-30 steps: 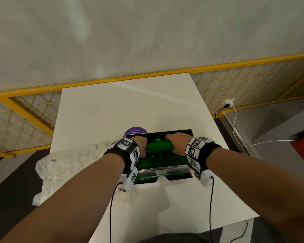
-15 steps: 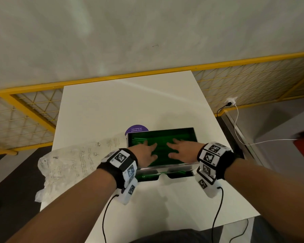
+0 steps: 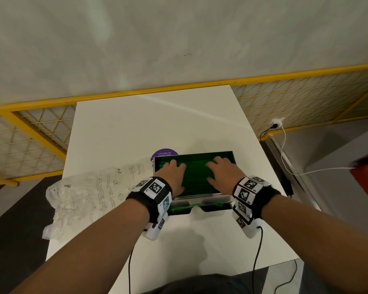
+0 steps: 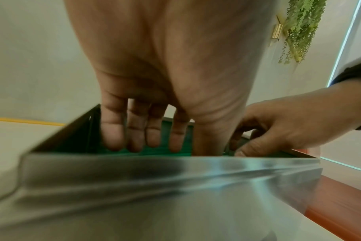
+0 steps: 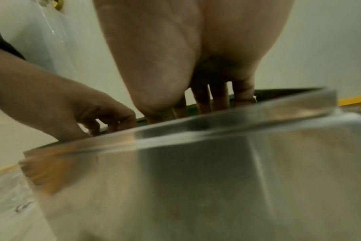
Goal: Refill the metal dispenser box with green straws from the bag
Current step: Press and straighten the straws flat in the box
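While both hands lie flat, fingers straight and gripping nothing, left hand (image 3: pixel 173 174) at 9 o'clock, right hand (image 3: pixel 222 174) at 3, the green straws (image 3: pixel 197 177) run 9-to-3 beneath them inside the metal dispenser box (image 3: pixel 200 196), mid-tabletop (image 3: pixel 136 124).

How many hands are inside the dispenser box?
2: the left hand lies on the green straws at the silver metal dispenser box's left, the right hand at its right.

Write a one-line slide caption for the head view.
Both hands, left hand and right hand, press flat on green straws in the metal box.
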A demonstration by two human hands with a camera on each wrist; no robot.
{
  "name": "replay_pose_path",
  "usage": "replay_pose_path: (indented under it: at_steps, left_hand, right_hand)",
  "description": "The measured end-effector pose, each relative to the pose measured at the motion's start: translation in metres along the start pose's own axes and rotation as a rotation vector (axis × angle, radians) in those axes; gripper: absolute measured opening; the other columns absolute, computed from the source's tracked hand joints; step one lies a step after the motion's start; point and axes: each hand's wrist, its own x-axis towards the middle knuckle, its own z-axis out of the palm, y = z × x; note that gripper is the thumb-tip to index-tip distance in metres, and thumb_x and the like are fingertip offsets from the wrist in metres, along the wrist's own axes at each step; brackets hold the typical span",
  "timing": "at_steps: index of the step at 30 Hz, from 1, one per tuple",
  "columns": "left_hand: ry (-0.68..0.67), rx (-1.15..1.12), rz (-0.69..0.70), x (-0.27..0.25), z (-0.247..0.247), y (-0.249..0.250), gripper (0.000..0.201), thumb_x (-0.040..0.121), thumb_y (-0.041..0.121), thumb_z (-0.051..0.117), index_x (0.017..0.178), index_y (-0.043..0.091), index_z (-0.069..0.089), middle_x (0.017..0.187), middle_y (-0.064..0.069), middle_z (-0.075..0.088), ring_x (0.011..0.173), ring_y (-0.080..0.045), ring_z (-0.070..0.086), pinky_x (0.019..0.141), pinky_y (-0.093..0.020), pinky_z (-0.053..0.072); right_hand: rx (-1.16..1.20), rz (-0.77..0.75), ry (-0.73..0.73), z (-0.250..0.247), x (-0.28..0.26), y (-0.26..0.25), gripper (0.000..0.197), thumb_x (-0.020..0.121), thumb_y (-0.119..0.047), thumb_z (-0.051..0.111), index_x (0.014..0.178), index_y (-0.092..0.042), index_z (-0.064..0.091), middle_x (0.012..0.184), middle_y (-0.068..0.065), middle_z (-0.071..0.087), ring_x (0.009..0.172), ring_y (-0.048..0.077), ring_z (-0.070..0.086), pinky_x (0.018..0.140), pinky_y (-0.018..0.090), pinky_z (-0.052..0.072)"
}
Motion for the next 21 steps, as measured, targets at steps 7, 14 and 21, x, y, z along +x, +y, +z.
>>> replay_pose_path:
  at_steps: [7,14,21]
  left_hand:
    - [-0.172,0.040,-0.068,0.011,0.001,0.000,0.051,0.095,0.044,0.043,0.127,0.005,0.048,0.122,-0.015,0.058,0.108,-0.029,0.058,0.092,-0.036,0.049]
    - [-0.146,0.063,-0.053,0.008,0.003,0.001,0.047,0.094,0.041,0.045,0.127,0.007,0.049,0.128,-0.016,0.055,0.110,-0.030,0.058,0.088,-0.035,0.047]
    - [-0.129,0.183,-0.003,0.006,-0.003,-0.006,0.037,0.090,0.007,0.050,0.127,0.005,0.048,0.123,-0.015,0.058,0.111,-0.030,0.058,0.089,-0.036,0.049]
  right_hand:
    - [0.027,0.092,-0.269,0.003,0.010,-0.004,0.059,0.097,-0.041,0.041,0.145,-0.008,0.029,0.146,0.019,0.038,0.126,0.034,0.046,0.100,0.041,0.045]
    - [0.041,0.145,-0.231,0.007,0.012,-0.008,0.066,0.098,-0.044,0.037,0.151,-0.012,0.014,0.158,0.018,0.008,0.143,0.038,0.019,0.113,0.047,0.029]
    - [0.124,0.040,-0.105,-0.003,0.003,-0.004,0.048,0.094,-0.027,0.053,0.139,-0.014,0.041,0.140,0.014,0.043,0.122,0.029,0.049,0.099,0.036,0.043]
